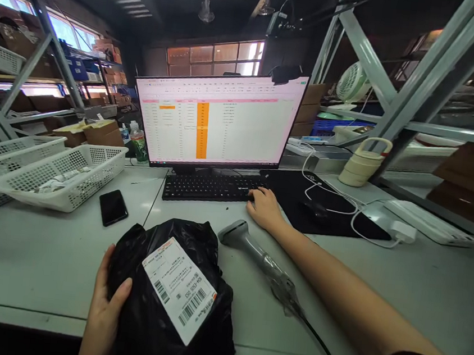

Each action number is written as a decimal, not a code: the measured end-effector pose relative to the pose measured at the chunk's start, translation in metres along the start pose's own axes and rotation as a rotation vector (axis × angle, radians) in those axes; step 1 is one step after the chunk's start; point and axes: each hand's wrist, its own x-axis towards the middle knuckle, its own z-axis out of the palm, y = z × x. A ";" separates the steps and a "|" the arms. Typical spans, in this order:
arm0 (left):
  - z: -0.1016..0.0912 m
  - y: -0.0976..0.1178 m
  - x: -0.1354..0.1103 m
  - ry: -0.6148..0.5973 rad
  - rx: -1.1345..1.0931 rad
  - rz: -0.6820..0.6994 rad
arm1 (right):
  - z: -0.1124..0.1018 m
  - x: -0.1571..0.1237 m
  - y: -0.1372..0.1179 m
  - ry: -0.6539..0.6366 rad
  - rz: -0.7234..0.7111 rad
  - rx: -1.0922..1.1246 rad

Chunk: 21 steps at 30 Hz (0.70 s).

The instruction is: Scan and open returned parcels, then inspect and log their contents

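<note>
My left hand (105,304) grips the left side of a black plastic parcel (154,316) at the table's front edge, thumb on top. A white shipping label (178,288) with barcodes faces up on the parcel. My right hand (264,207) reaches forward, its fingers curled down on the right end of a black keyboard (210,186). A grey handheld barcode scanner (254,253) lies on the table between the parcel and my right forearm, its cable trailing toward me. A monitor (217,119) behind the keyboard shows a spreadsheet with an orange column.
White mesh baskets (68,174) stand at the left, a black phone (113,207) beside them. A black mouse (314,209) sits on a dark mat (298,192) at the right, near white cables, tape rolls (363,162) and a power strip (427,220). Metal shelving frames both sides.
</note>
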 end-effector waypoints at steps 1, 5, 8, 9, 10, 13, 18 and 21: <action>0.000 -0.001 0.001 -0.006 -0.006 0.003 | 0.001 0.004 -0.002 -0.005 -0.004 -0.001; -0.001 -0.003 0.002 -0.011 -0.030 0.012 | -0.002 0.021 -0.008 -0.023 0.002 -0.003; -0.001 -0.004 0.002 -0.012 -0.011 0.033 | -0.019 0.025 -0.003 0.012 0.009 0.000; -0.002 -0.005 0.002 -0.011 0.004 0.052 | -0.028 0.022 0.002 0.014 0.009 -0.001; -0.003 -0.006 0.002 -0.010 0.016 0.070 | -0.036 0.016 0.008 0.007 0.008 -0.005; -0.006 -0.011 0.004 -0.007 0.025 0.094 | -0.060 -0.022 0.033 -0.045 0.016 -0.038; -0.008 -0.022 0.010 0.014 -0.007 0.119 | -0.072 -0.107 0.068 -0.271 0.102 -0.127; -0.007 -0.024 0.008 0.022 0.001 0.166 | -0.075 -0.129 0.067 -0.271 0.112 -0.175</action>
